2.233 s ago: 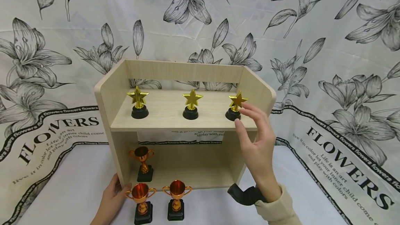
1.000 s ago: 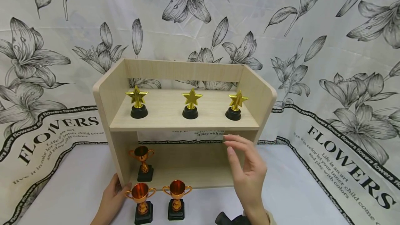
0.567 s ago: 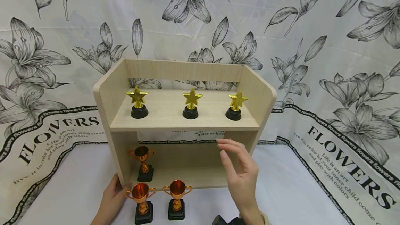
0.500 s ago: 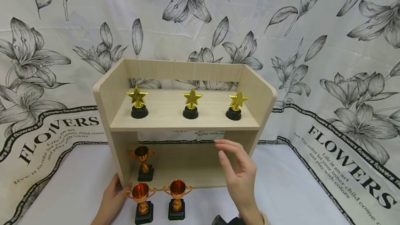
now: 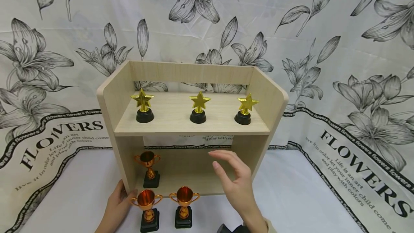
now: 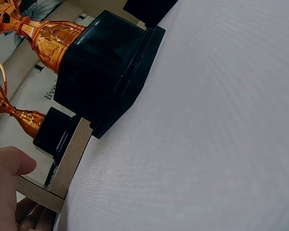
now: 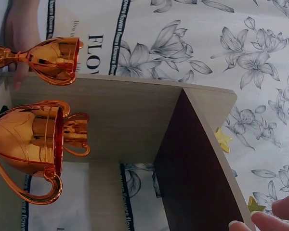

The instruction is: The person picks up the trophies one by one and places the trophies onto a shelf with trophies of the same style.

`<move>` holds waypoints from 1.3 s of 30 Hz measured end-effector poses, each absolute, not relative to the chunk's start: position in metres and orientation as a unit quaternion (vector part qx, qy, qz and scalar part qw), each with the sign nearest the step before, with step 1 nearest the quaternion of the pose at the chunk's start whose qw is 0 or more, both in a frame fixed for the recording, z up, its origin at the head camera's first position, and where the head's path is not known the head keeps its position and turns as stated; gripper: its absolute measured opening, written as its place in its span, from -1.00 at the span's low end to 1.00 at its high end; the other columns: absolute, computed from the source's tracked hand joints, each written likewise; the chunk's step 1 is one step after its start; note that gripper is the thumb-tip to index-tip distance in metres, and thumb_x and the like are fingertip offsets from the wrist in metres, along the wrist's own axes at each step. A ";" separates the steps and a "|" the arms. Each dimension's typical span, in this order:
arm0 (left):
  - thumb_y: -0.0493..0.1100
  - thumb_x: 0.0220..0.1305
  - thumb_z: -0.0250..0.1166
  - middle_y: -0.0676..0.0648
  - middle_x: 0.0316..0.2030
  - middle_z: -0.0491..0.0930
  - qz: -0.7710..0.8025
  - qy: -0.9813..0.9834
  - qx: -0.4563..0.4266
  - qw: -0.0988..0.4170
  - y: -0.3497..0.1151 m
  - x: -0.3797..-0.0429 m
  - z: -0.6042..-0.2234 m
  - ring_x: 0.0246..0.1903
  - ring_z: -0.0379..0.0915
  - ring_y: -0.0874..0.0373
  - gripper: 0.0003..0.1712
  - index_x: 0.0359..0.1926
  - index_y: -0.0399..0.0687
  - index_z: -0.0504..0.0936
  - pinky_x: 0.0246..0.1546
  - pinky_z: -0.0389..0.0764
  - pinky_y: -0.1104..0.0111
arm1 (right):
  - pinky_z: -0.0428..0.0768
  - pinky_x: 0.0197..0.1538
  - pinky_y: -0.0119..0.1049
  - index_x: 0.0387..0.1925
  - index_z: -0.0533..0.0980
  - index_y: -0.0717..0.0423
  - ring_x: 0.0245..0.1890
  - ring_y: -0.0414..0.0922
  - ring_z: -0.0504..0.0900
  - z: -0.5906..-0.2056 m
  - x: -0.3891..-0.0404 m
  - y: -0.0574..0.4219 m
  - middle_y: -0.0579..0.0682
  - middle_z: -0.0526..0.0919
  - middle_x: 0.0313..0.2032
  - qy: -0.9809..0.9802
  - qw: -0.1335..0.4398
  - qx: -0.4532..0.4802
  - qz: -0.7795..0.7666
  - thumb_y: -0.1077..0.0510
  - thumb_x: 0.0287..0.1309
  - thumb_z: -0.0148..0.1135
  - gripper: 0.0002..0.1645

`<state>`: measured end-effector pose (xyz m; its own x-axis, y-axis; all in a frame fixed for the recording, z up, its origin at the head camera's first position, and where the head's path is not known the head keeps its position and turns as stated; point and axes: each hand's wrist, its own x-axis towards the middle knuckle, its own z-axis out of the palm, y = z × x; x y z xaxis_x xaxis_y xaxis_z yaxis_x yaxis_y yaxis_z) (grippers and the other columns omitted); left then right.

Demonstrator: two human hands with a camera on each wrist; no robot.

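Observation:
My left hand (image 5: 116, 204) grips the lower front edge of a light wooden shelf's (image 5: 191, 132) left side panel. In the left wrist view its thumb lies inside the panel and its other fingers outside. My right hand (image 5: 237, 182), holding nothing, hovers before the lower compartment with thumb and fingers spread apart. Left of it, an orange-gold trophy cup (image 5: 184, 196) on a black base stands on the table. A second trophy cup (image 5: 146, 200) stands near my left hand. Another trophy cup (image 5: 147, 159) is inside the lower compartment at its left.
On the upper shelf stand a left star trophy (image 5: 142, 100), a middle star trophy (image 5: 199, 101) and a right star trophy (image 5: 247, 103), all gold on black round bases. A flower-printed cloth (image 5: 300, 28) hangs behind. The table (image 5: 300, 190) has a white cover.
My right hand has left the right star trophy, dropping below the upper shelf and then drifting left toward the cups on the table. My left hand has stayed at the panel.

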<state>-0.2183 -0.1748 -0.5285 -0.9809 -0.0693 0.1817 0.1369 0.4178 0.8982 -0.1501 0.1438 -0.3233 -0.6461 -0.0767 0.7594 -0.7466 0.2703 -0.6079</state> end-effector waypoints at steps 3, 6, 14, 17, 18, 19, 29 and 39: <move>-0.10 0.32 0.17 -0.40 0.23 0.27 -0.539 -0.837 -0.018 0.094 -0.175 -0.218 -0.529 0.16 0.30 -0.32 -0.32 0.34 -0.22 0.12 0.12 0.35 -0.08 | 0.42 0.13 -0.38 -0.11 0.56 0.29 -0.01 -0.02 0.54 -0.327 -0.152 0.143 0.13 0.62 -0.12 -0.744 0.301 0.278 0.527 0.48 0.10 0.16 -0.71; -0.09 0.32 0.16 -0.40 0.23 0.27 -0.537 -0.838 -0.016 0.091 -0.175 -0.218 -0.528 0.15 0.32 -0.31 -0.32 0.34 -0.22 0.12 0.12 0.36 -0.09 | 0.43 0.11 -0.36 -0.10 0.56 0.24 -0.02 -0.04 0.54 -0.333 -0.155 0.142 0.09 0.64 -0.12 -0.755 0.286 0.276 0.522 0.45 0.11 0.18 -0.70; -0.12 0.32 0.16 -0.39 0.20 0.31 -0.534 -0.839 -0.019 0.099 -0.176 -0.218 -0.528 0.11 0.36 -0.28 -0.33 0.34 -0.21 0.13 0.10 0.37 -0.07 | 0.54 -0.05 -0.31 -0.08 0.56 0.23 -0.09 -0.07 0.58 -0.333 -0.152 0.133 0.07 0.65 -0.14 -0.776 0.226 0.302 0.505 0.39 0.16 0.18 -0.73; -0.12 0.32 0.16 -0.38 0.20 0.31 -0.536 -0.838 -0.022 0.103 -0.175 -0.218 -0.529 0.11 0.36 -0.28 -0.34 0.34 -0.20 0.13 0.11 0.36 -0.08 | 0.56 -0.03 -0.28 -0.07 0.56 0.22 -0.09 -0.07 0.60 -0.342 -0.157 0.132 0.07 0.66 -0.13 -0.775 0.223 0.324 0.495 0.40 0.14 0.18 -0.71; -0.12 0.32 0.16 -0.38 0.20 0.31 -0.537 -0.837 -0.023 0.103 -0.175 -0.218 -0.530 0.12 0.36 -0.28 -0.34 0.34 -0.20 0.13 0.11 0.36 -0.08 | 0.56 -0.03 -0.28 -0.07 0.56 0.21 -0.08 -0.08 0.60 -0.346 -0.160 0.132 0.05 0.66 -0.13 -0.776 0.222 0.328 0.491 0.39 0.14 0.19 -0.71; -0.12 0.32 0.16 -0.38 0.20 0.31 -0.537 -0.837 -0.023 0.104 -0.175 -0.218 -0.530 0.12 0.36 -0.28 -0.34 0.34 -0.20 0.13 0.11 0.36 -0.09 | 0.56 -0.02 -0.27 -0.06 0.55 0.20 -0.08 -0.08 0.60 -0.350 -0.162 0.132 0.04 0.66 -0.12 -0.776 0.219 0.332 0.489 0.37 0.15 0.19 -0.70; -0.12 0.31 0.17 -0.38 0.20 0.32 -0.527 -0.842 -0.020 0.111 -0.175 -0.218 -0.531 0.13 0.35 -0.27 -0.35 0.33 -0.20 0.15 0.10 0.37 -0.08 | 0.56 -0.03 -0.27 0.01 0.52 -0.10 -0.10 -0.19 0.60 -0.370 -0.171 0.133 -0.22 0.63 -0.12 -0.814 0.169 0.310 0.462 0.07 0.21 0.22 -0.68; -0.10 0.31 0.17 -0.40 0.20 0.31 -0.525 -0.845 -0.015 0.104 -0.174 -0.217 -0.527 0.14 0.34 -0.29 -0.33 0.33 -0.22 0.14 0.12 0.35 -0.08 | 0.45 0.06 -0.08 -0.02 0.54 -0.19 -0.07 -0.25 0.55 -0.372 -0.169 0.132 -0.27 0.63 -0.11 -0.875 0.069 0.250 0.409 -0.22 0.16 0.18 -0.60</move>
<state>-0.2172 -0.1739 -0.5268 -0.9781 -0.0825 0.1912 0.1348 0.4493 0.8832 -0.1694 0.1319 -0.3721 -0.8652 -0.3816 0.3252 -0.4944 0.5407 -0.6806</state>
